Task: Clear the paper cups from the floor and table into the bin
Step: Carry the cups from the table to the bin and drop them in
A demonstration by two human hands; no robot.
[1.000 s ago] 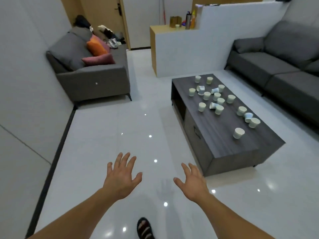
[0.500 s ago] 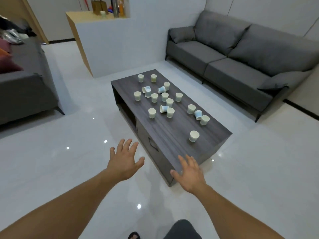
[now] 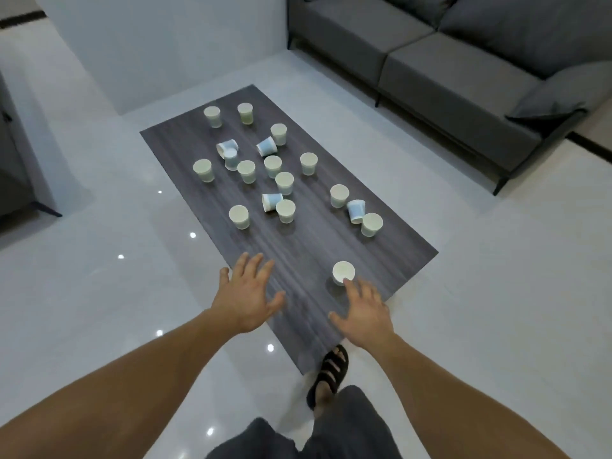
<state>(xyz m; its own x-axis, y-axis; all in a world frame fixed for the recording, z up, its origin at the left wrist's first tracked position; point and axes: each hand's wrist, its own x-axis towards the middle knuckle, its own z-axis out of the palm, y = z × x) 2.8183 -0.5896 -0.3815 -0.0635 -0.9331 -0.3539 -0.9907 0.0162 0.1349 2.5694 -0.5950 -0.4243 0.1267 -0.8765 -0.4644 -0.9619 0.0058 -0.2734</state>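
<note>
The right hand (image 3: 361,313) hangs with fingers spread and holds nothing, low in the frame, its forefinger at the near rim of the nearest paper cup (image 3: 343,272); whether it touches, I cannot tell. The left hand (image 3: 246,296) is likewise spread and bare, at lower centre. Half a second ago both hands hung over floor, short of the coffee table (image 3: 298,240); now both are above its near end, and the view tips more steeply down, so the person has stepped up to it. By my judgement the first pick is at hand and nothing is cleared yet.

That cup stands upright and alone, close to the table's right edge, so a clumsy nudge could tip it off. The other paper cups (image 3: 284,182) cluster mid-frame, most upright, four lying over. Bare wood lies between them and the hands. Open floor (image 3: 99,276) flanks the table; the grey sofa (image 3: 447,71) fills the upper right. No bin shows.
</note>
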